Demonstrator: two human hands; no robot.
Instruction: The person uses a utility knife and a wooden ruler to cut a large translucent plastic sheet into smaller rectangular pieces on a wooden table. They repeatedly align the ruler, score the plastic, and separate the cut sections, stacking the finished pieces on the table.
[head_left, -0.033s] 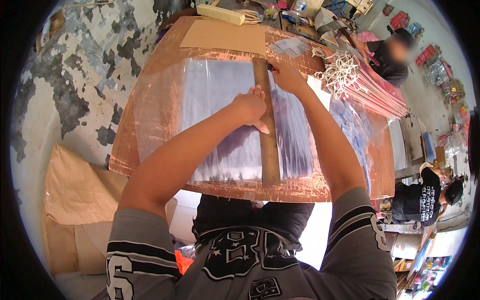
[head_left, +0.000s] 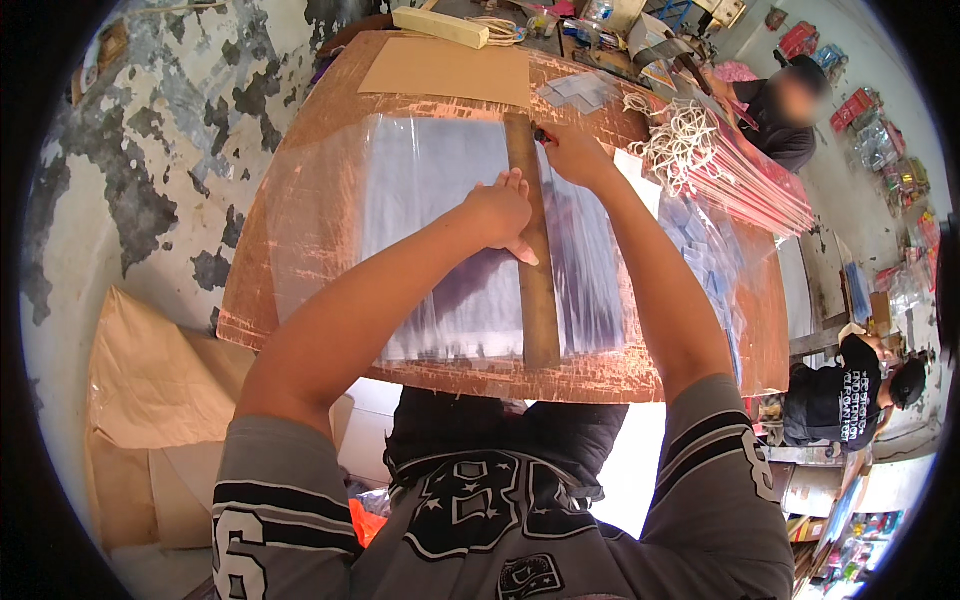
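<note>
A long flat wooden strip (head_left: pixel 541 310) lies across clear plastic sheeting (head_left: pixel 455 310) on the reddish-brown table (head_left: pixel 255 290). My left hand (head_left: pixel 503 212) presses on the strip near its middle, thumb and fingers spread. Against the right edge of the strip, near its far end, my right hand (head_left: pixel 575 155) is closed around a small dark tool (head_left: pixel 541 135), mostly hidden by the fingers. The sheeting spreads on both sides of the strip, pale and bluish, with glossy folds to the right.
Brown cardboard (head_left: pixel 445 72) lies at the far edge beside a pale yellow block (head_left: pixel 440 27). Clear plastic offcuts (head_left: pixel 578 92) and bluish scraps (head_left: pixel 705 250) lie nearby. White cords (head_left: pixel 685 145) top a pink bundle (head_left: pixel 760 190). Two other people (head_left: pixel 790 115) are at the right.
</note>
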